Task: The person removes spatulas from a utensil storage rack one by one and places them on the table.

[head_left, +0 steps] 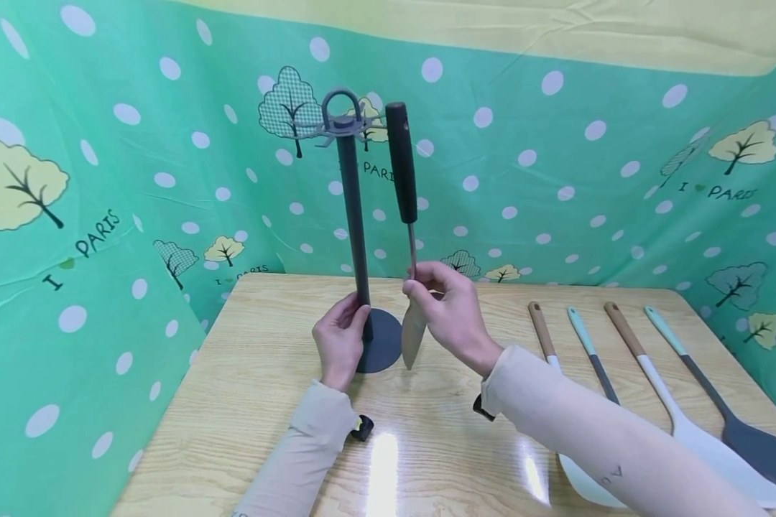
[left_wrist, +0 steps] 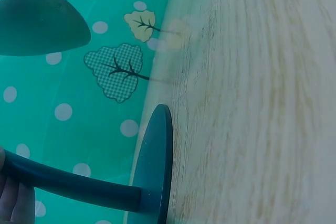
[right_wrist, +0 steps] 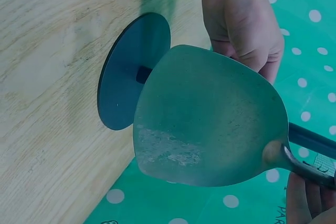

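A dark utensil stand rises from a round base on the table, with a ring and several hooks at its top. My left hand grips its pole low down, just above the base. My right hand pinches the metal shank of a wok spatula, whose black handle points up and whose blade hangs down. The handle's top is beside a hook; whether they touch I cannot tell. In the right wrist view the broad metal blade covers part of the pole.
On the table's right side lie a brown-handled white utensil, a mint-handled one, a white turner with a brown handle and a dark turner with a mint handle. A green patterned cloth hangs behind the wooden table.
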Available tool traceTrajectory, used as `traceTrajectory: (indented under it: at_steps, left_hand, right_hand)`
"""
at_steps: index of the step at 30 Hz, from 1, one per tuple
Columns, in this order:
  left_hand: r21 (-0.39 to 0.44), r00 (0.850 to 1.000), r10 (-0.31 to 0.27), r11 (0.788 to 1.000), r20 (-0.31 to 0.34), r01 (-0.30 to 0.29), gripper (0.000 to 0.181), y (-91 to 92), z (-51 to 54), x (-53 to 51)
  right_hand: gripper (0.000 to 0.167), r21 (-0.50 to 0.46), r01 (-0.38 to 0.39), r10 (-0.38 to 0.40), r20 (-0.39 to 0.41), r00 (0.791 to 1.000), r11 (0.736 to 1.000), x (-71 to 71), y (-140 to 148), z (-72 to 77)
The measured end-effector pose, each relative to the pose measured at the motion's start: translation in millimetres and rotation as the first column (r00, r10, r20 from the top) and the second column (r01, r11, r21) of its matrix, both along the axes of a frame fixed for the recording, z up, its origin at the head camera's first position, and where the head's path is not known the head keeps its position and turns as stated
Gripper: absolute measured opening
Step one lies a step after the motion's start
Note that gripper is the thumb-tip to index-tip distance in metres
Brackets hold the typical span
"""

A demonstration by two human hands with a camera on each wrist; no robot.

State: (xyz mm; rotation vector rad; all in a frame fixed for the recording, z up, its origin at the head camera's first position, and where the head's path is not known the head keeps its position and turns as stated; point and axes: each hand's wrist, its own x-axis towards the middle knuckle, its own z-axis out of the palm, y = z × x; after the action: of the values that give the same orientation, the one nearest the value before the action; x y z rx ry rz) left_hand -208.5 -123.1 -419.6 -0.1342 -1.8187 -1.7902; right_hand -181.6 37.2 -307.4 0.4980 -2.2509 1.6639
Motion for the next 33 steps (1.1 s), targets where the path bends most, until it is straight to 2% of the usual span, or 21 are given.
traceTrajectory:
  at_steps: [12,20,33]
  left_hand:
    - [0.025,1.000,-0.013,1.000,0.029,0.012,0.027,-1.0,-0.1,1.1]
    - [0.029,0.999,-0.017,0.999,0.027,0.016,0.026,-0.9,0.3,0.6]
    - [0.008,1.000,-0.011,1.000,0.017,0.011,0.027,-0.7,-0.4,0.8]
  right_hand:
    - [0.008,-0.016,0.029,-0.029,-0.009,1.000,0.999,5.1,12.0,4.8]
    - [0.009,0.008,0.045,-0.046,0.038,0.998,0.999,-12.0,37.6,-21.5]
    - [0.011,0.065,0.094,-0.103,0.138,0.985,0.993,-8.5,63.5,-27.0]
